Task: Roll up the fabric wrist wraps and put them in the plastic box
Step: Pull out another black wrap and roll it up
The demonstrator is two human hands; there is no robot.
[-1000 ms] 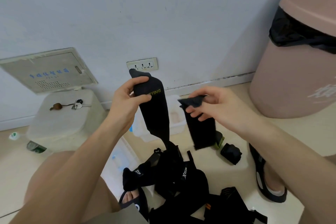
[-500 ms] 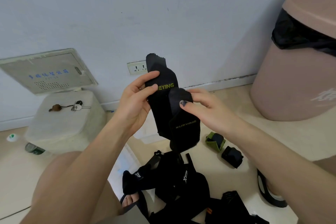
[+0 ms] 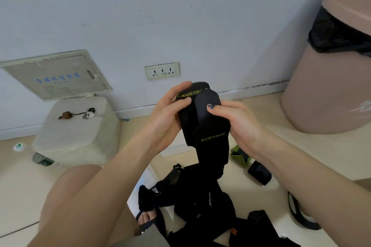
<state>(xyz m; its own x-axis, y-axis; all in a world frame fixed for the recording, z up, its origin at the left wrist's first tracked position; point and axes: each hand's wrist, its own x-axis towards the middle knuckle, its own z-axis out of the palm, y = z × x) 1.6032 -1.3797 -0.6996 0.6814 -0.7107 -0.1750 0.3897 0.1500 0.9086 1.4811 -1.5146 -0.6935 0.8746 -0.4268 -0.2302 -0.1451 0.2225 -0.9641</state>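
1. At the frame centre, both hands hold a black wrap lettered "XUEYING" in yellow, raised above the floor.
2. The left hand curls round the wrap's left edge, thumb and fingers closed on the folded top.
3. The right hand grips the right edge; its thumb presses the rounded flap flat onto the fabric.
4. The wrap's lower end hangs down to a pile of black straps at the bottom centre.
5. The floor is pale beige tile, glossy, meeting a white skirting board along the wall.
6. The wall is plain light grey-blue; a three-way socket sits low on it, just above the hands.
7. Upper left, a grey panel with blue lettering leans against the wall.
8. Below it stands a white block with keys on top.
9. At the right edge stands a large pink bin with a black liner.
10. Right of the hanging wrap, on the floor, lie a green-edged roll and a black roll, near each other.
11. I cannot tell where the box is.
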